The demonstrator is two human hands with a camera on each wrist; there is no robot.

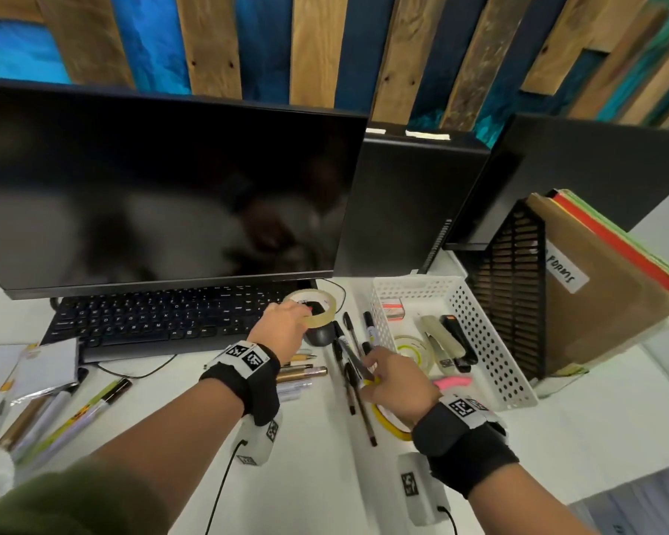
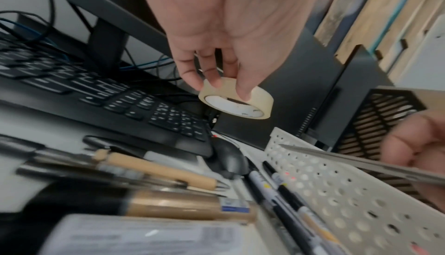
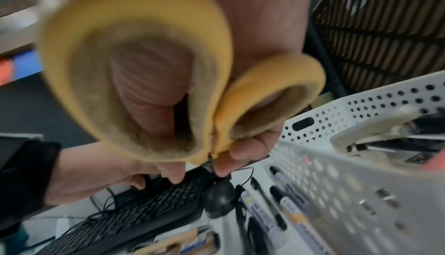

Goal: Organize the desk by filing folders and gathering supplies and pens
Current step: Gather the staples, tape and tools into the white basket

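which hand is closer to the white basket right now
The right hand. It holds yellow scissors just beside the white basket's near wall. The left hand is farther off, holding a tape roll above the keyboard's right end.

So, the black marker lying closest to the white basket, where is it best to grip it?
Pinch the barrel near its middle, coming straight down from above. The black marker lies flat on the desk, close along the left wall of the white basket, so reaching in from the basket side looks blocked.
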